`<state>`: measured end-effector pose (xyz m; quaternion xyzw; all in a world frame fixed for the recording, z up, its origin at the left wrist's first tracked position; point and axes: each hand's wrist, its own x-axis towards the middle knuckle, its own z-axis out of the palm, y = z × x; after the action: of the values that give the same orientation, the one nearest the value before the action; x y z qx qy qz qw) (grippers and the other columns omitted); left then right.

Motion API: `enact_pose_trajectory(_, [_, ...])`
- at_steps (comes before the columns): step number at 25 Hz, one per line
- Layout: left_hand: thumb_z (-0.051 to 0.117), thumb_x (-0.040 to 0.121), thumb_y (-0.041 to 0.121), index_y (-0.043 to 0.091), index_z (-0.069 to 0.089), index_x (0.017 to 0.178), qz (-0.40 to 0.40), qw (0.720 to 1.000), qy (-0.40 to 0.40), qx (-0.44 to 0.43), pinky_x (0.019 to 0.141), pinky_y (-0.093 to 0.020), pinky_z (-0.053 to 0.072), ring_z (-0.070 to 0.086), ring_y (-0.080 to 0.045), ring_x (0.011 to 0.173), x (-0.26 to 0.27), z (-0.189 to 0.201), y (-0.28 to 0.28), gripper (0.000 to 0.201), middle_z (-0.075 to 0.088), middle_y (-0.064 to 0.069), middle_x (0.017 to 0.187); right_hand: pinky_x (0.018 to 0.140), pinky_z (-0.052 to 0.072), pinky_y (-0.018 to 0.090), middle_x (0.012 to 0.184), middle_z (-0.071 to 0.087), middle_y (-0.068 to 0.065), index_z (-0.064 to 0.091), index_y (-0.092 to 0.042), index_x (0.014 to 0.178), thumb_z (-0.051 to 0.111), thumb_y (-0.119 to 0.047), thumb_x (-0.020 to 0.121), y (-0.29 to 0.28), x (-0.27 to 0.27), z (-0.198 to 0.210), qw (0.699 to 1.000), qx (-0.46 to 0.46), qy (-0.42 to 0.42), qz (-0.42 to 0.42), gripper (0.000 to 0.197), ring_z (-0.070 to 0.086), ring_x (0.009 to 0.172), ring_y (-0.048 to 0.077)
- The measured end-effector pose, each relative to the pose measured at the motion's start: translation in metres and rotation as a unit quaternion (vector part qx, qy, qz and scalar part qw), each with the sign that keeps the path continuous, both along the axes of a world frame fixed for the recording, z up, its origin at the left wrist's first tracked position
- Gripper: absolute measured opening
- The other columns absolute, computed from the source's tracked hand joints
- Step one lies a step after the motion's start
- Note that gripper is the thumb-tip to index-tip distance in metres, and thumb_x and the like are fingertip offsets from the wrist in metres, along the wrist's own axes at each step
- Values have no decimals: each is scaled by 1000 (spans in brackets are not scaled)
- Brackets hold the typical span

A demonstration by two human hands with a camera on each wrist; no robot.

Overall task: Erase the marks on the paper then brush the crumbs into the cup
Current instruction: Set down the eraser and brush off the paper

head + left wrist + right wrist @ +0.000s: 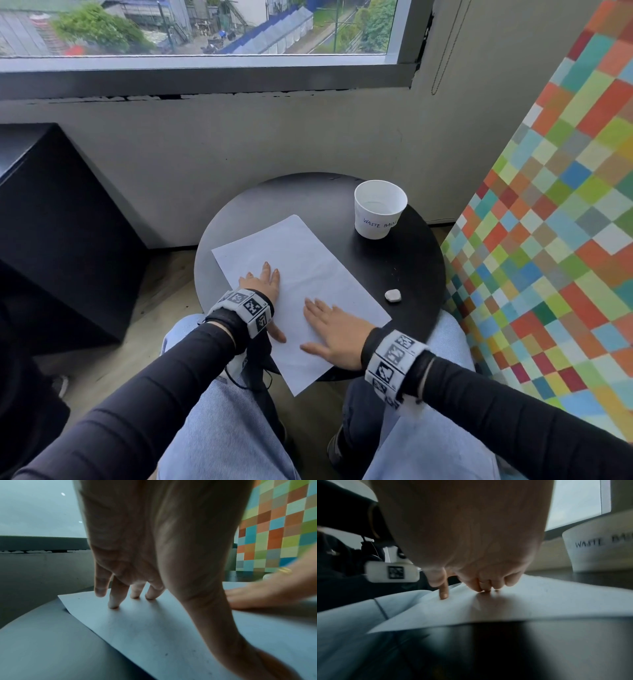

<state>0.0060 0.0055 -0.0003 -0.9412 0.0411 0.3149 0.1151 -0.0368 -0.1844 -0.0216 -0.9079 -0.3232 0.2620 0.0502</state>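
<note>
The cup [600, 550] is cut off at the frame's edge, its lettering incomplete.

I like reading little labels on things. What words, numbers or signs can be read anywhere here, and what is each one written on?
"WASTE BA...": handwritten on the side of the white cup; the second word runs out of sight round its curve.
Black-and-white square code patterns, no letters: on the bands at the left wrist and the right wrist.
The paper shows no readable writing.
</note>
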Motion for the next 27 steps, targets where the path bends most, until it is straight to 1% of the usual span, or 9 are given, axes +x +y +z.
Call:
enact_pose_trajectory(5, [90,55,57,10,-18,155,35,999,20,-1,117,-50,28,11,-49,146,3,-1,-8,154,-20,-14,162,119,-5,36,160,-9,10,-4,-3,151,17,-64,94,-37,24,11,985,-88,-107,-103,85,-7,147,19])
enact_pose_trajectory(8, [84,74,43,11,-15,156,70,997,17,-11,118,-50,25,10,-50,146,6,3,-18,132,-18,-16,162,117,-10,34,160,-10,6,-4,-7,152,-5,-79,75,-27,-3,11,997,-49,-54,19,105,-9,147,15])
enact_pose_trajectory(10, [71,89,36,13,-12,157,89,996,15,-21,117,-50,24,10,-50,146,7,7,-22,110,-16,-15,163,119,-8,35,160,-11,6,-5,-7,152,0,-75,79,-32,-4,11,997,-72,-32,21,100,-8,147,14])
enact_pose_trajectory(14, [90,66,41,15,-17,156,77,996,42,-4,116,-53,28,7,-50,147,5,8,-19,142,-20,-15,162,120,-3,37,160,-8,13,-4,-1,150,19,-63,95,-46,26,17,982,-115,-98,-109,86,-7,148,21])
enact_pose_trajectory(18, [68,92,31,15,-11,157,99,995,29,-14,116,-54,25,8,-49,147,5,9,-24,104,-17,-13,163,119,-2,34,159,-9,13,-2,-2,151,25,-63,95,-31,0,15,994,-97,-34,-41,88,-4,148,22])
enact_pose_trajectory(20, [51,102,26,16,-8,158,105,994,26,-21,116,-54,23,7,-49,147,6,10,-25,82,-16,-13,163,118,1,35,159,-9,14,-2,0,151,24,-63,95,-43,22,18,983,-125,-72,-115,88,-2,147,25])
enact_pose_trajectory(22, [47,104,26,14,-8,158,98,995,30,-17,116,-53,21,9,-49,146,5,12,-26,78,-15,-14,163,119,0,36,159,-10,13,-4,-1,151,23,-63,95,-48,36,21,978,-115,-97,-147,87,-5,147,24])
enact_pose_trajectory(25, [45,104,25,16,-6,158,111,993,33,-35,117,-54,19,8,-49,147,6,14,-26,75,-15,-13,164,120,1,36,160,-9,4,-5,-8,152,26,-60,96,-37,22,15,998,-43,-33,-43,83,-3,148,20])
enact_pose_trajectory(27, [43,105,25,16,-5,158,116,992,33,-36,118,-54,19,9,-49,146,7,14,-26,72,-14,-13,164,120,4,36,160,-7,5,-3,-9,152,25,-60,97,-41,27,12,997,-70,-18,-31,80,0,148,19])
